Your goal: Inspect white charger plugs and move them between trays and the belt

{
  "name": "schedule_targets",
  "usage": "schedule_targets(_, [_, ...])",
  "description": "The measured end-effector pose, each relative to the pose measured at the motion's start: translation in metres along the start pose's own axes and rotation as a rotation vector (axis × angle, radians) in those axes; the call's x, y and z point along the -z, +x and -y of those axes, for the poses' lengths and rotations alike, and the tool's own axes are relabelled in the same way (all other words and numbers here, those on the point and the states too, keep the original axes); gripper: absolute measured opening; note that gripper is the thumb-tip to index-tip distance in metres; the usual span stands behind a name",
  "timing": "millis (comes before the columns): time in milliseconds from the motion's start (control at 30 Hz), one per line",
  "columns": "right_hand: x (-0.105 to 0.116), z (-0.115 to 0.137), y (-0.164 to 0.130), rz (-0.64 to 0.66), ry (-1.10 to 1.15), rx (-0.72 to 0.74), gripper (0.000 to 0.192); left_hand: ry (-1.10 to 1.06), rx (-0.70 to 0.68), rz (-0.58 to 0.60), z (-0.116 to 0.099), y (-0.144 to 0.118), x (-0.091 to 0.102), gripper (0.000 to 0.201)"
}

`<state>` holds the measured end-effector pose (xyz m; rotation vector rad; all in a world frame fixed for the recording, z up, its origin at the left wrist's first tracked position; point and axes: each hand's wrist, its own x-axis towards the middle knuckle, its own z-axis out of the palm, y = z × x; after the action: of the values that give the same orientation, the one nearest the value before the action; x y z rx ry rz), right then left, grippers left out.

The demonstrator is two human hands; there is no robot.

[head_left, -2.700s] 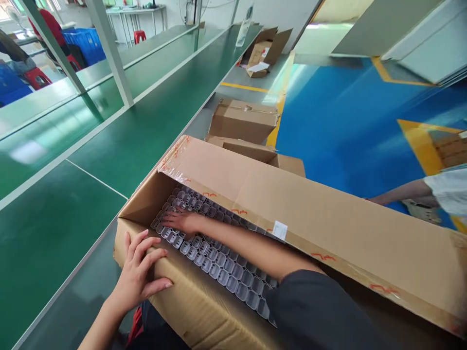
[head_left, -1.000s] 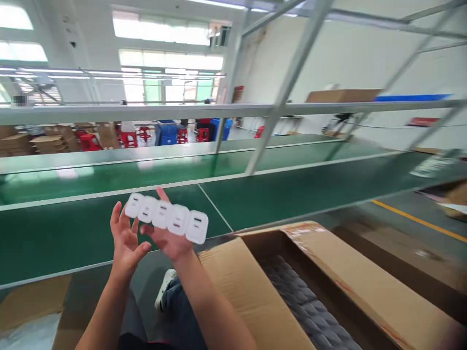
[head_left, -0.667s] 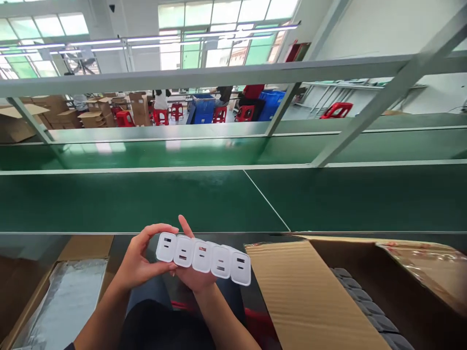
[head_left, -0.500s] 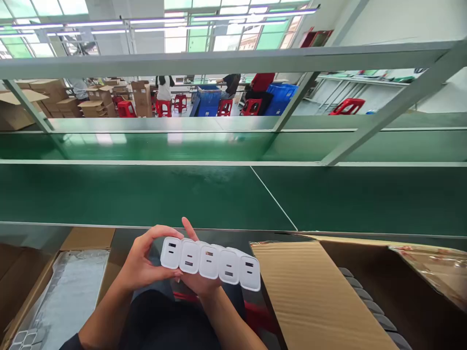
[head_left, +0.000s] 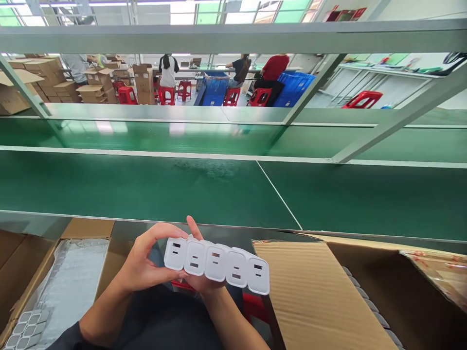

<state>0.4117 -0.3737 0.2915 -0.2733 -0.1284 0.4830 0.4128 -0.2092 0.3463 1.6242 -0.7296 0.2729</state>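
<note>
Several white USB charger housings (head_left: pixel 215 263), each with two port slots of different lengths, stand side by side in a slanting row in front of me. My left hand (head_left: pixel 144 260) grips the left end of the row, thumb below and fingers above. Beneath and behind the row lies my right hand (head_left: pixel 205 284), supporting the housings. Its thumb points up behind them, and its other fingers are mostly hidden. The row's right end is close to a cardboard flap (head_left: pixel 314 291).
At left, an open carton (head_left: pixel 104 272) holds clear plastic wrap and white housings (head_left: pixel 31 330). An open carton (head_left: pixel 419 311) at right contains a line of grey-looking pieces (head_left: pixel 370 304). Ahead runs a green conveyor belt (head_left: pixel 146 184) under a metal frame (head_left: pixel 219 41). People sit beyond it.
The view has tilted down slightly. Both hands and the row of housings appear a little farther right, with the grip about the same.
</note>
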Motion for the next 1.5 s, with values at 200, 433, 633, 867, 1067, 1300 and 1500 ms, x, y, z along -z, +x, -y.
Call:
schedule_targets(200, [0.002,0.001,-0.003,-0.11,0.013,-0.01,0.071,-0.044,0.044,0.002,0.001,-0.003,-0.004,0.059])
schedule_targets(433, [-0.004,0.005,-0.006,-0.093,0.057,-0.017,0.067,-0.099,0.05,-0.004,-0.003,0.0,-0.012,0.053])
schedule_targets(633, [-0.002,0.006,-0.008,-0.109,-0.004,0.005,0.066,-0.168,0.106,-0.006,-0.002,-0.001,-0.014,0.05])
schedule_targets(867, [-0.006,0.006,-0.006,0.016,-0.026,-0.007,0.065,-0.315,0.198,0.067,-0.001,-0.005,-0.009,0.049])
schedule_targets(1067, [-0.01,0.006,-0.007,0.011,-0.09,0.022,0.067,-0.489,0.258,0.031,0.006,-0.005,-0.01,0.046])
schedule_targets(1300, [-0.013,0.009,-0.007,0.01,-0.05,0.011,0.074,-0.569,0.278,0.016,0.005,-0.004,-0.014,0.034])
schedule_targets(1500, [-0.013,0.008,-0.006,0.007,-0.037,0.001,0.074,-0.242,0.275,-0.05,-0.002,-0.004,-0.016,0.03])
